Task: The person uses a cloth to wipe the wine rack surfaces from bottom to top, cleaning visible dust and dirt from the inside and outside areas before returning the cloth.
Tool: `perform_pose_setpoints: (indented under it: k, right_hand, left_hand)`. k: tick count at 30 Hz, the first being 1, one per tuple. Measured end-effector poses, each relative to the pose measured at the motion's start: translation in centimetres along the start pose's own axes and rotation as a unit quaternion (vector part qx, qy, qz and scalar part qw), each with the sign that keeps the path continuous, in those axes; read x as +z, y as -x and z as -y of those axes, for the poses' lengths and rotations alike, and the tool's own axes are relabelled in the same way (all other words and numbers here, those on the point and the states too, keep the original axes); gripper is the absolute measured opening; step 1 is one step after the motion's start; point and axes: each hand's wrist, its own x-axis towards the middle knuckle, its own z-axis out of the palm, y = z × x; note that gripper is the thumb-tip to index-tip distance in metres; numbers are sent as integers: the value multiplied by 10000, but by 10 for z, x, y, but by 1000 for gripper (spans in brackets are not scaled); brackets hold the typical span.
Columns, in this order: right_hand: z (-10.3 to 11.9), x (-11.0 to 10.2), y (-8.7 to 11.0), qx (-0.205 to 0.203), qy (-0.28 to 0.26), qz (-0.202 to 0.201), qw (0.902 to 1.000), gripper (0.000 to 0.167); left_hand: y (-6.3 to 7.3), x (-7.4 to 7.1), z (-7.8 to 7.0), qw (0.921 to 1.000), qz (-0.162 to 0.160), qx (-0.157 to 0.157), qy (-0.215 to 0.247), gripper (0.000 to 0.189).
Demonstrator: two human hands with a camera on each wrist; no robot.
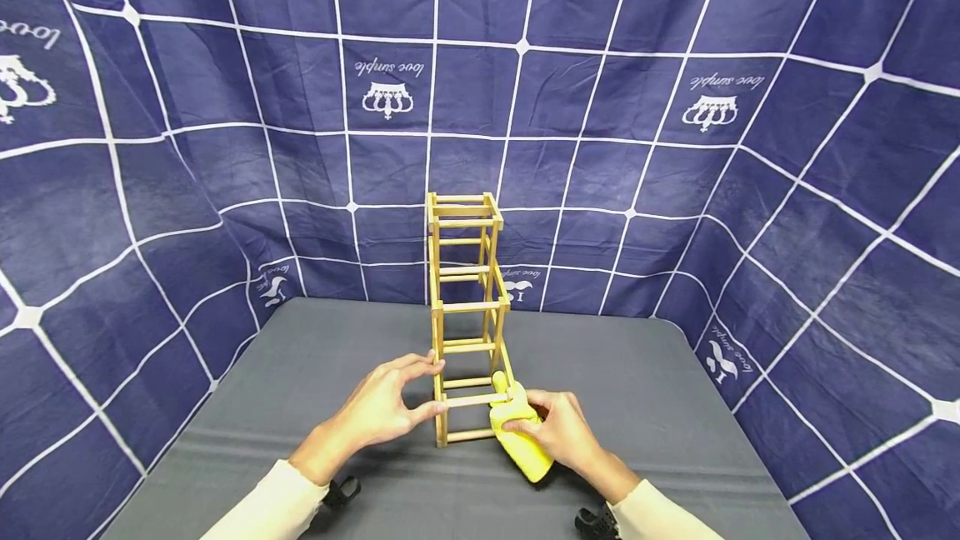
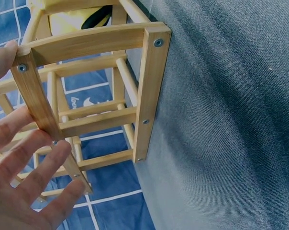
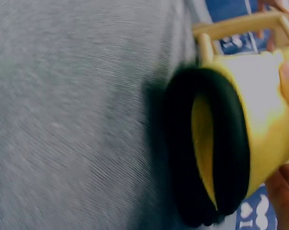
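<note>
A light wooden tiered rack (image 1: 471, 307), made of slats and round rungs, stands on the grey surface with its tall end at the back. My left hand (image 1: 384, 403) rests its thumb and fingertips against the rack's left side. Spread, fairly straight fingers of this hand (image 2: 27, 172) show beside a post in the left wrist view. With thumb and fingers my right hand (image 1: 561, 430) pinches a folded yellow cloth (image 1: 525, 448) at the rack's right front corner. Black edging lines the cloth (image 3: 264, 124) in the right wrist view. Part of the cloth is hidden by the hand.
The grey cloth-covered surface (image 1: 322, 357) carries the rack in the middle. A navy curtain (image 1: 570, 173) with white grid lines and printed crowns hangs at the back and both sides. Dark straps (image 1: 341, 494) circle the wrists over pale sleeves.
</note>
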Motion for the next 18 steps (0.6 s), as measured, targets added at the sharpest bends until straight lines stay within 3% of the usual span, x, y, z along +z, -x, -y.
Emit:
perform_pose_setpoints:
  k: [4,11,18]
  right_hand:
    - [8,10,-2,-43,371,-172,9992,21]
    - [13,18,-4,304,882,231,9954,27]
    - [10,12,5,470,604,130,9970,23]
  left_hand:
    - [0,0,1,9999,-37,82,62,57]
    - [-3,-3,2,9999,-72,73,58,56]
    - [1,-1,3,9998,82,-102,132,55]
